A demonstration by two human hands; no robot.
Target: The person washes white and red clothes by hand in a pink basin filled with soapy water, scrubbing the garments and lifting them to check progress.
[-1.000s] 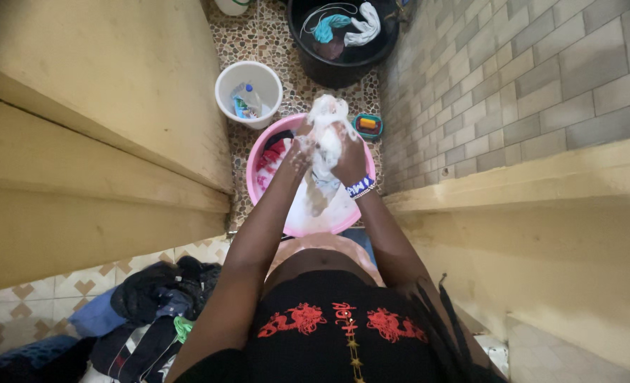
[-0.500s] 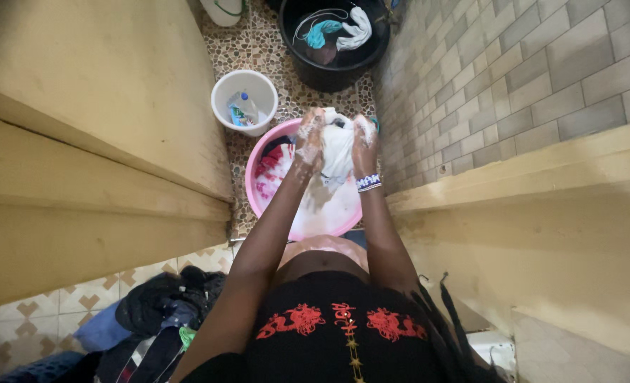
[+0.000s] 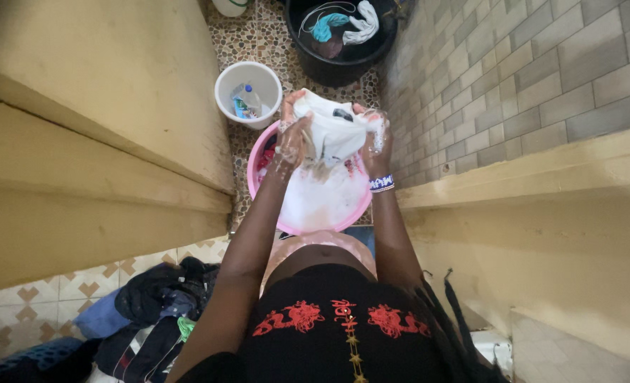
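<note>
Both hands have spread apart, left hand (image 3: 291,138) and right hand (image 3: 373,138) each clenched on the white cloth (image 3: 333,131) stretched above the pink basin (image 3: 361,206); better to rub with short, firm strokes over the suds

The round pink plastic basin (image 3: 361,207) sits mid-floor; the small white plastic bucket (image 3: 224,81) lies at its ten o'clock, the large black plastic tub (image 3: 315,65) at twelve, the heap of dark clothes (image 3: 152,312) at seven.

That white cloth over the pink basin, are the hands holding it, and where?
Yes. Both hands grip the white cloth: the left hand on its left edge, the right hand on its right, above the pink basin.
</note>
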